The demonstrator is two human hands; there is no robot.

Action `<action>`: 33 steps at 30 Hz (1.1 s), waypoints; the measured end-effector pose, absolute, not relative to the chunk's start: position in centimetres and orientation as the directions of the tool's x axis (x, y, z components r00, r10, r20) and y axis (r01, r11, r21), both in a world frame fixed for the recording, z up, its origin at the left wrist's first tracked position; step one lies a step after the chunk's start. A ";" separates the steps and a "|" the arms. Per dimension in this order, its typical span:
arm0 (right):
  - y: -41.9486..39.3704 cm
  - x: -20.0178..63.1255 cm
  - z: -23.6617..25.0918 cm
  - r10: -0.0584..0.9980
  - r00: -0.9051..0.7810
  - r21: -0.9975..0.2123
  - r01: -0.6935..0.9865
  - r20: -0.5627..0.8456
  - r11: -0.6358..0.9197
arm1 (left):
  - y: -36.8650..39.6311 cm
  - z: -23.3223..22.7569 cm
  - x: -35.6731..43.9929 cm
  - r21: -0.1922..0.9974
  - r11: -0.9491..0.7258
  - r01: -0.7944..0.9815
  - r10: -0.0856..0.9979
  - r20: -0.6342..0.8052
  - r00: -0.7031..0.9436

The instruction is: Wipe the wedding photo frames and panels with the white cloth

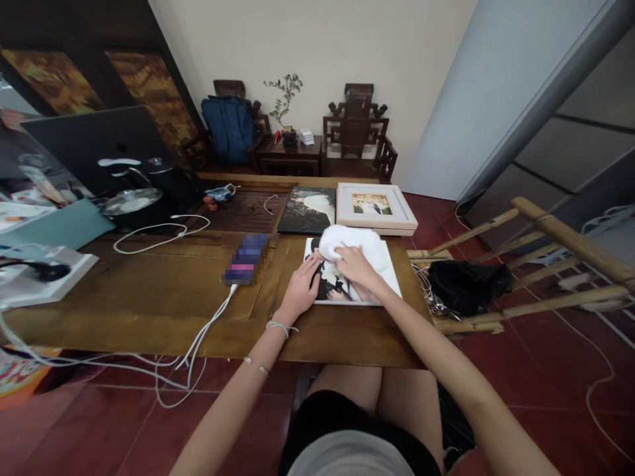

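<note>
When scanning from left to right, take the photo panel (331, 291), lying flat on the wooden table (149, 291), as reference. Far to the left of the panel, find the white power strip (74, 281) with a black plug (52, 270) fitted and, just behind the strip, the teal box (62, 225). Also well left of the panel, set farther back, find the black pot (129, 216). Nearer the panel, on the same side, locate the phone (247, 259), with a white cable (225, 295) at its near end. At the left edge of the panel, observe the left hand (300, 287): laid flat, fingers extended side by side, thumb apart. Behind the panel, toward its left, note the dark picture (310, 210). On the panel, partly covering the print, see the bunched white cloth (350, 237). On top of the cloth, observe the right hand (358, 266): index finger extended, resting on the fabric; cannot tell whether pinching any of it. Behind the panel, toward its right, locate the white-framed photo (374, 205). Right of the panel, past the table edge, find the bamboo rack (570, 239) and, among its poles, the black bag (469, 287).
</note>
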State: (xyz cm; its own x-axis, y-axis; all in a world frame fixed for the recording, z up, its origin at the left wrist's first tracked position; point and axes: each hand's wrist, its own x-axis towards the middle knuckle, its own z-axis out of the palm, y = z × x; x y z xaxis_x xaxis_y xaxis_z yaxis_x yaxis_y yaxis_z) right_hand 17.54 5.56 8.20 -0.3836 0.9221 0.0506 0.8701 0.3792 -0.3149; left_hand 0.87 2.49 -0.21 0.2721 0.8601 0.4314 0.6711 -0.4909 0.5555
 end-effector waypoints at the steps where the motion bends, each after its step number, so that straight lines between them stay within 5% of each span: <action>1: 6.4 16.3 8.4 0.917 -0.397 -0.323 0.862 0.047 0.390 | 2.5 -0.2 0.8 0.555 -0.488 0.674 0.861 0.431 0.270; 7: 8.4 13.1 8.6 0.898 -0.439 -0.335 0.842 0.029 0.423 | 2.5 0.0 0.8 0.564 -0.481 0.671 0.866 0.424 0.265; 15: 7.4 23.3 8.1 0.930 -0.360 -0.280 0.888 0.072 0.365 | 2.9 -0.8 0.6 0.582 -0.518 0.627 0.846 0.458 0.273; 27: -8.8 27.1 6.7 0.819 -0.573 -0.306 0.777 0.014 0.550 | 2.7 -0.3 0.6 0.566 -0.526 0.635 0.841 0.456 0.290; 33: -6.4 26.6 7.5 0.843 -0.538 -0.296 0.804 0.010 0.516 | 2.8 -0.3 0.6 0.571 -0.511 0.643 0.851 0.441 0.286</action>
State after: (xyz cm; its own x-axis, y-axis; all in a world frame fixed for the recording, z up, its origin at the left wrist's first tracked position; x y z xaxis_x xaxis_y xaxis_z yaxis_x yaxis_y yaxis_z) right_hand 26.56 -6.43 7.49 -0.5379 0.8430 0.0099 0.8037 0.5163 -0.2958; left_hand 0.56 2.79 -0.26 0.2855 0.8510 0.4408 0.6426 -0.5112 0.5707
